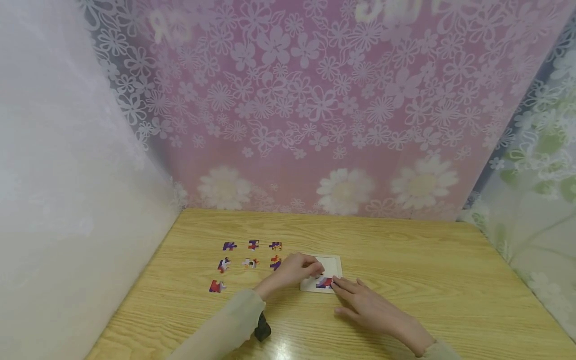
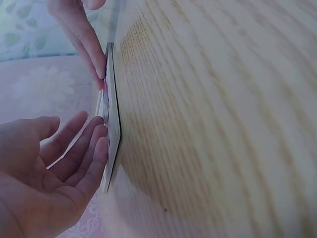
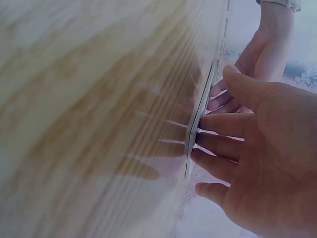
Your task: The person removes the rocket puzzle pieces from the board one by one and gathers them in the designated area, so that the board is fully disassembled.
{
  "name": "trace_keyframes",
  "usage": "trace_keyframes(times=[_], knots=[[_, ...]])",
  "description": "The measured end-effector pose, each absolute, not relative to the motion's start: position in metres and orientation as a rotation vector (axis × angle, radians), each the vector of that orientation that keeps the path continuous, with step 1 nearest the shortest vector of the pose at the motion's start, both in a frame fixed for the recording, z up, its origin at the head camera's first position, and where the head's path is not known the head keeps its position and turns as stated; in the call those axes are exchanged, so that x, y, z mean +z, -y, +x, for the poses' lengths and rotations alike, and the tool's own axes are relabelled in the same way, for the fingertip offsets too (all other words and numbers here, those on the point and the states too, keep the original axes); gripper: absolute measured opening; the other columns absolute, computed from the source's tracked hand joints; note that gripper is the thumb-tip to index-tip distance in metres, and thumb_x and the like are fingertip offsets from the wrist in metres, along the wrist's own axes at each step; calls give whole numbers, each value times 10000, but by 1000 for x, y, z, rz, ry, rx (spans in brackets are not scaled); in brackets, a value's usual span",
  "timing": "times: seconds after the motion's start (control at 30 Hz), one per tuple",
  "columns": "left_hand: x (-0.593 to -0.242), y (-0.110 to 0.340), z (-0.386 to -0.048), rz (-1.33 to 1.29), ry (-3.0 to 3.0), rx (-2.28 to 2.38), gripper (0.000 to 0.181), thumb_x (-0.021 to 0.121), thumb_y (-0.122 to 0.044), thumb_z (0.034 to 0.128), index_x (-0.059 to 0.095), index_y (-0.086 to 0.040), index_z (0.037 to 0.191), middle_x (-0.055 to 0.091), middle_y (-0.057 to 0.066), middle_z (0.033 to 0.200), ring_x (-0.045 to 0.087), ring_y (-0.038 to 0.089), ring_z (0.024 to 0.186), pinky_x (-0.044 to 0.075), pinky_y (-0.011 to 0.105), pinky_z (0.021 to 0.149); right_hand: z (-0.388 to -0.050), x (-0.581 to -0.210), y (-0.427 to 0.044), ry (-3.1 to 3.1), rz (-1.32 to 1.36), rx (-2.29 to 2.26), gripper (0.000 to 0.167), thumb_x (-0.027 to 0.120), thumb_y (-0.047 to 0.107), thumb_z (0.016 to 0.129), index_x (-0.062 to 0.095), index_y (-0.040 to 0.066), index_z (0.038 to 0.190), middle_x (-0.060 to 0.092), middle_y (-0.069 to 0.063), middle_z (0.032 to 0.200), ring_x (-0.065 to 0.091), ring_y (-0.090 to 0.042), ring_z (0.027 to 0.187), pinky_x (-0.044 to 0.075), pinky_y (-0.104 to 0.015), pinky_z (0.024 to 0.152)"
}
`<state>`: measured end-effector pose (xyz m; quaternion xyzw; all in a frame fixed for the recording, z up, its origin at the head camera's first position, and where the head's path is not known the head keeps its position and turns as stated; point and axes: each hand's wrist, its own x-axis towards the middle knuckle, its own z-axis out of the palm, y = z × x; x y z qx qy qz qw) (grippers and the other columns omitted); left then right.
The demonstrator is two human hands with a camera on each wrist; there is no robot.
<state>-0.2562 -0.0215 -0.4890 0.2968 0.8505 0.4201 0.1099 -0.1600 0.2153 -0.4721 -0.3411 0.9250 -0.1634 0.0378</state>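
Note:
A small pale puzzle tray [image 1: 333,263] lies flat on the table, with red and purple jigsaw pieces [image 1: 324,283] in its front right part. Over the tray is my left hand [image 1: 293,270], its loosely bent fingertips touching down by a whitish piece that they partly hide. In the left wrist view the thumb of the left hand [image 2: 52,166] stands apart from its fingers. From the right, my right hand [image 1: 375,308] reaches in with straight fingers, the tips resting on the tray's right edge and the pieces there. The right wrist view shows this right hand [image 3: 262,144] gripping nothing.
Left of the tray, several loose jigsaw pieces lie spaced in rows, among them a purple piece [image 1: 229,246], a white piece with an eye [image 1: 251,263] and a red piece [image 1: 217,286]. Flowered curtains [image 1: 288,100] hang behind the wooden table [image 1: 405,260] and at its sides.

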Motion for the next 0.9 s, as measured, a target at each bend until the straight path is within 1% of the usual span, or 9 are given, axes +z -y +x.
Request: trace_keyframes(times=[0.1, 0.17, 0.3, 0.37, 0.53, 0.7, 0.77, 0.9], knots=[[-488, 21, -256, 860, -2509, 1232, 293, 546, -310, 1065, 770, -120, 1058, 755, -8, 944, 652, 68, 806, 495, 209, 701, -161, -473, -215, -2841, -1063, -494, 625, 545, 405, 1047, 490, -60, 1460, 461, -241, 1517, 472, -411, 1375, 310, -690, 1091], [-487, 20, -255, 844, -2511, 1239, 292, 543, -314, 1066, 763, -122, 1068, 752, -9, 954, 655, 60, 811, 501, 210, 705, -161, -472, -215, -2838, -1068, -492, 630, 544, 413, 1045, 493, -59, 1459, 465, -239, 1515, 477, -412, 1370, 316, -692, 1085], [-486, 19, -253, 830, -2491, 1286, 276, 557, -295, 1062, 752, -102, 1090, 751, 13, 990, 700, 103, 860, 532, 214, 699, -159, -470, -214, -2839, -1079, -483, 630, 547, 410, 1044, 495, -65, 1454, 466, -245, 1512, 480, -418, 1365, 323, -695, 1076], [-486, 19, -253, 817, -2473, 1316, 249, 577, -274, 1053, 748, -100, 1104, 743, 3, 1010, 703, 110, 870, 543, 209, 697, -159, -470, -214, -2839, -1080, -481, 628, 548, 404, 1045, 493, -69, 1454, 461, -250, 1514, 476, -425, 1366, 322, -697, 1075], [-487, 18, -252, 792, -2454, 1358, 151, 662, -170, 1003, 747, -113, 1114, 718, -37, 997, 667, 48, 849, 547, 197, 734, -160, -470, -214, -2808, -1020, -512, 642, 534, 413, 1049, 462, -56, 1481, 423, -238, 1546, 439, -414, 1401, 293, -684, 1105], [-489, 16, -252, 778, -2439, 1385, 170, 720, -73, 944, 745, -99, 1110, 716, -16, 953, 662, 32, 826, 545, 200, 752, -161, -472, -214, -2798, -993, -524, 648, 528, 422, 1050, 449, -44, 1493, 404, -229, 1562, 423, -401, 1416, 284, -676, 1117], [-490, 16, -251, 770, -2427, 1397, 177, 729, -66, 936, 742, -93, 1110, 717, -12, 948, 661, 36, 817, 545, 202, 743, -161, -473, -214, -2802, -995, -519, 651, 525, 427, 1051, 449, -45, 1493, 405, -229, 1561, 423, -399, 1416, 285, -674, 1118], [-493, 17, -251, 772, -2425, 1387, 137, 737, -113, 941, 753, -115, 1078, 716, -38, 920, 655, 37, 788, 543, 203, 728, -162, -474, -214, -2800, -990, -522, 663, 522, 440, 1049, 443, -40, 1498, 402, -226, 1564, 420, -396, 1419, 285, -668, 1121]])
